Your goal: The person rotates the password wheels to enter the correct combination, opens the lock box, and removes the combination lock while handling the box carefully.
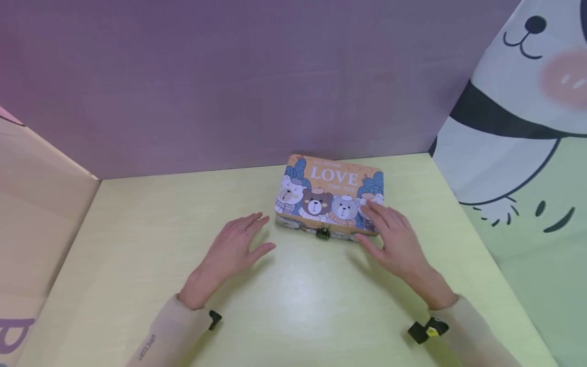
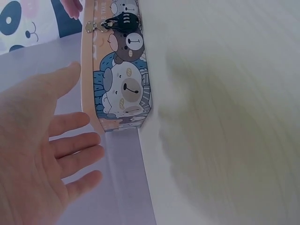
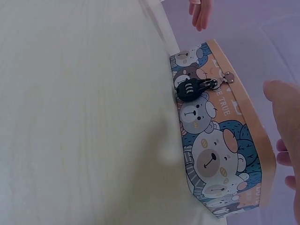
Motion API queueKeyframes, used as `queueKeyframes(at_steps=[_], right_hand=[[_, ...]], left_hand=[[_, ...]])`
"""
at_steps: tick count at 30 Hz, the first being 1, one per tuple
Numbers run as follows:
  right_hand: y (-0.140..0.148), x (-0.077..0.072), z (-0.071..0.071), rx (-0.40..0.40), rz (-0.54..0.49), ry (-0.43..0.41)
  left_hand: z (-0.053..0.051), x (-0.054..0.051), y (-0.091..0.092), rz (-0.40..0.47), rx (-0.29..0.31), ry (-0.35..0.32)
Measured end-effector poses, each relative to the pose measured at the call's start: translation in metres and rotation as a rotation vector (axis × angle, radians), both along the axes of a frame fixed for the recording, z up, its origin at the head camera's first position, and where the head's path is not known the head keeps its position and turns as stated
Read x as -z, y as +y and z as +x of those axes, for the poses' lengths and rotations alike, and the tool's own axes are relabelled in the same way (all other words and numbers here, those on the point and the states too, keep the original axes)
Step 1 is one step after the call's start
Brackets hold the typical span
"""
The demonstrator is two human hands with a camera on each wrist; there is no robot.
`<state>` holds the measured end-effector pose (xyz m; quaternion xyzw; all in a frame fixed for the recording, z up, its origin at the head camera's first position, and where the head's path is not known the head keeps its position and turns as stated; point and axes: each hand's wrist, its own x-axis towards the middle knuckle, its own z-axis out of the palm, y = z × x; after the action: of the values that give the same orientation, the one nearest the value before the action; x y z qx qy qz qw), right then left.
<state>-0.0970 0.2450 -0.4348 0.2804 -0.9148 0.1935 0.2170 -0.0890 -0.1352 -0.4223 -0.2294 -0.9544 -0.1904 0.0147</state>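
Observation:
An orange box with cartoon bears and the word LOVE [image 1: 327,191] lies flat toward the back of the table. On its front side hangs a black combination lock [image 1: 323,233], also seen in the left wrist view [image 2: 125,22] and the right wrist view [image 3: 190,89]. My left hand [image 1: 231,250] is held off the box's left front corner, fingers spread and holding nothing. Over the box's right front corner is my right hand [image 1: 396,244], its fingers extended and gripping nothing; whether its fingertips touch the lid I cannot tell.
The pale yellow table [image 1: 183,204] meets a purple backdrop [image 1: 220,86] just behind the box. To the right stands a panel with a panda print [image 1: 504,163]; a light panel [image 1: 36,204] borders the left side. Dark devices are strapped at both wrists.

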Motion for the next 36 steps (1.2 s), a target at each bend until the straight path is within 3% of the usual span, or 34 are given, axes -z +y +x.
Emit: queueKeyframes(at_steps=[18, 36], right_hand=[[-0.007, 0.002, 0.002, -0.057, 0.009, 0.029], [-0.013, 0.002, 0.005, -0.14, 0.028, 0.047]], left_hand=[[0.001, 0.001, 0.009, 0.017, 0.036, 0.0], [0.005, 0.006, 0.022, 0.037, 0.068, -0.056]])
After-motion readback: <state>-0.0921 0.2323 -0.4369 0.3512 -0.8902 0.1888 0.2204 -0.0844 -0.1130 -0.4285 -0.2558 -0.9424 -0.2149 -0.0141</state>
